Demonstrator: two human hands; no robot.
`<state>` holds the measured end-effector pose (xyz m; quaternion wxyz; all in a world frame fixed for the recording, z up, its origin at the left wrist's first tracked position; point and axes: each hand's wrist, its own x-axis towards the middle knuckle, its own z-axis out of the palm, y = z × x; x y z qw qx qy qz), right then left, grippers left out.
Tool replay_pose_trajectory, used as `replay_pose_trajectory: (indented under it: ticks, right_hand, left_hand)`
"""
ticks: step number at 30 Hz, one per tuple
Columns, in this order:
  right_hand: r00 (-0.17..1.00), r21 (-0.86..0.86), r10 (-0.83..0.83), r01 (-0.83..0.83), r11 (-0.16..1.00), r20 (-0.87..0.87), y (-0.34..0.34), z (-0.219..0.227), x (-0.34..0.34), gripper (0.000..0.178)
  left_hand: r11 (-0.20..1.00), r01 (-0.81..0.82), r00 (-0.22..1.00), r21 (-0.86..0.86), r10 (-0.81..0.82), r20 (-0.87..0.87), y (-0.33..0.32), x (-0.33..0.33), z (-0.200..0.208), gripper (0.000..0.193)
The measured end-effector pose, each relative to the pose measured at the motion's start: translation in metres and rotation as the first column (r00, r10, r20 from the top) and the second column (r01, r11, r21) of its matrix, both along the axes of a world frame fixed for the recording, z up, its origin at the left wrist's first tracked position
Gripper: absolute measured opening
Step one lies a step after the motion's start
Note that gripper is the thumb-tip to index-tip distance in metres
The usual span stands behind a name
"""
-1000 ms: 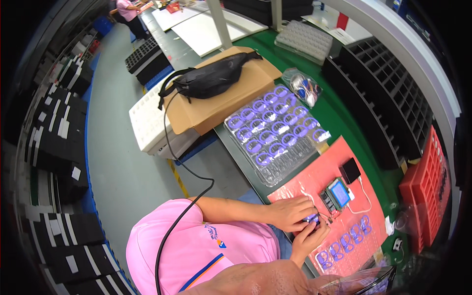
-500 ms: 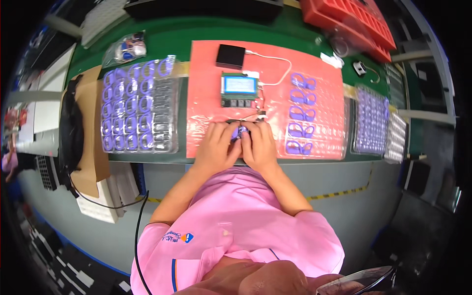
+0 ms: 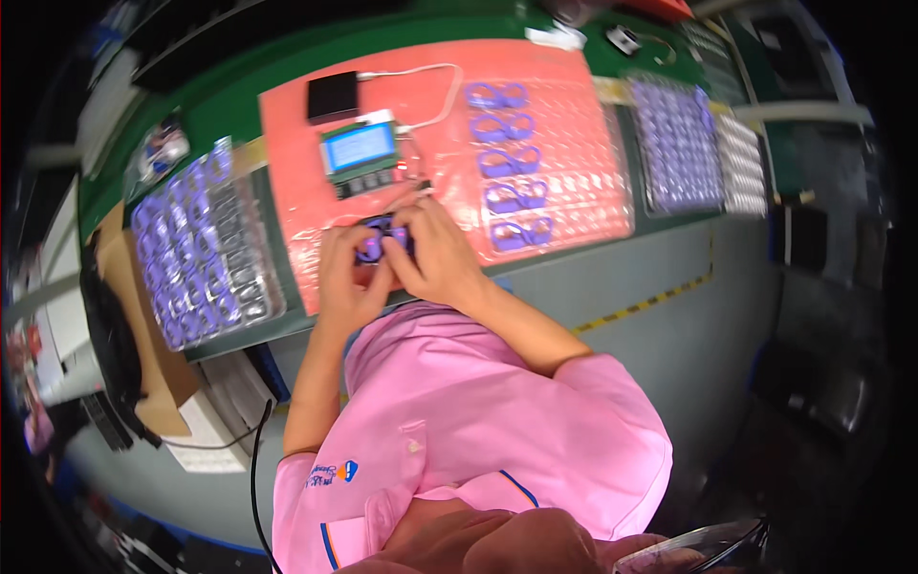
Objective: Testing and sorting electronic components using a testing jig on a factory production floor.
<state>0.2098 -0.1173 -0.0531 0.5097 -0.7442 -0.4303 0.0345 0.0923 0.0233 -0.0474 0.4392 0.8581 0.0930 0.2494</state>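
Observation:
Near the front edge of the red mat, my left hand (image 3: 346,282) and my right hand (image 3: 435,256) meet with fingers bent inward. Between them is a small purple wristband-like piece (image 3: 371,247), partly covered by the fingers, with a bright purple gleam on it. Both hands are closed on this piece, the thumbs pressing from the near side. A dark block shows around it, mostly hidden under the fingertips. Just beyond the hands stands a green circuit board (image 3: 361,158) with a lit blue screen and a row of dark buttons.
A black box (image 3: 333,97) with a white cable (image 3: 457,91) lies behind the board. On the red mat (image 3: 421,72), a clear tray (image 3: 583,172) holds purple bands at right. Another tray (image 3: 256,258) of purple bands sits left; a fuller one (image 3: 674,143) is far right.
The view has turned and shifted, so the mat and trays appear tilted and farther left. My hands stay together at the purple piece, the right hand now lying more over it.

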Motion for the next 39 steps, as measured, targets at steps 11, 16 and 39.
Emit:
replay_pose_trajectory:
  ticks: [11,16,39]
  right_hand:
    - [0.998,0.134,-0.029,0.022,0.991,0.055,-0.051,0.055,0.058,0.023]
    - [0.881,-0.005,-0.439,0.446,0.895,0.175,-0.13,0.055,0.2,0.026]
    - [0.812,-0.098,-0.375,0.461,0.882,0.448,-0.144,0.012,0.255,0.027]
  left_hand:
    - [0.992,-0.122,0.992,-0.039,0.121,-0.027,0.004,0.007,0.03,0.034]
    - [0.985,-0.165,0.985,0.044,0.163,0.051,-0.009,0.069,0.061,0.032]
    - [0.906,0.294,0.955,0.304,-0.27,-0.12,-0.102,0.323,0.015,0.03]
